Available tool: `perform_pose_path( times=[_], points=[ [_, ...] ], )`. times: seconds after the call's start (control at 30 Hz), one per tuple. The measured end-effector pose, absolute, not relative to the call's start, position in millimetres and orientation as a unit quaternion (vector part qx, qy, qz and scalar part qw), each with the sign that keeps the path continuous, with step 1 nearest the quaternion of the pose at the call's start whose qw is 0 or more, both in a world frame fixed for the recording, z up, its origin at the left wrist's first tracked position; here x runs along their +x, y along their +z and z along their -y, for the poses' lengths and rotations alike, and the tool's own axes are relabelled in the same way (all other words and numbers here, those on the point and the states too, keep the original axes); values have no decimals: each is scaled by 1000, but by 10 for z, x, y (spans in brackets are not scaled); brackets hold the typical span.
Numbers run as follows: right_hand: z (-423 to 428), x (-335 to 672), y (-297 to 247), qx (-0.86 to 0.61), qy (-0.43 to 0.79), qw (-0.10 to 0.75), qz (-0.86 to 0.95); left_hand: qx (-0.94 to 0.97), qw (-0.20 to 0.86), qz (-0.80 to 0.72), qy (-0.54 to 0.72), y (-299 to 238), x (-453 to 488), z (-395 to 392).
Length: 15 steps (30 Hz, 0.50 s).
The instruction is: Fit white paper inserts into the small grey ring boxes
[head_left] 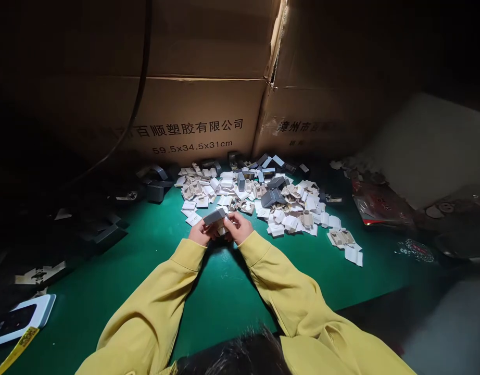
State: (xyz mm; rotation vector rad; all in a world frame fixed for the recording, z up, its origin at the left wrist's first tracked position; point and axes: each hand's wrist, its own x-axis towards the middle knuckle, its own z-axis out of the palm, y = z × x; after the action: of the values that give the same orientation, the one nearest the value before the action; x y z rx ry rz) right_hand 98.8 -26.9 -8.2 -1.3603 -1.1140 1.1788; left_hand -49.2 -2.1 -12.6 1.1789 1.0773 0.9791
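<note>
Both my hands meet over the green table (154, 271), in yellow sleeves. My left hand (201, 233) and my right hand (237, 227) are closed together on a small grey box (214, 216) with a pale cardboard piece under it. Just beyond my hands lies a heap of small white and tan cardboard pieces (263, 200) mixed with several grey boxes (273, 197).
Two large brown cartons (193, 114) stand at the back of the table. Dark grey boxes (156, 187) lie at the left in shadow. A phone-like device (17, 320) sits at the lower left. A red packet (375, 203) lies at the right.
</note>
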Motion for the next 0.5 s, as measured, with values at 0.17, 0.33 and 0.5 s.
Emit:
perform_pose_path(
  times=[0.17, 0.33, 0.5],
  points=[
    [253, 1050, -91, -592, 415, 434, 538, 511, 596, -476, 397, -107, -525, 21],
    [252, 1070, -82, -611, 380, 436, 541, 520, 604, -466, 384, -70, -482, 29],
    [256, 1037, -88, -599, 446, 454, 485, 523, 608, -469, 370, -23, -469, 40]
  ],
)
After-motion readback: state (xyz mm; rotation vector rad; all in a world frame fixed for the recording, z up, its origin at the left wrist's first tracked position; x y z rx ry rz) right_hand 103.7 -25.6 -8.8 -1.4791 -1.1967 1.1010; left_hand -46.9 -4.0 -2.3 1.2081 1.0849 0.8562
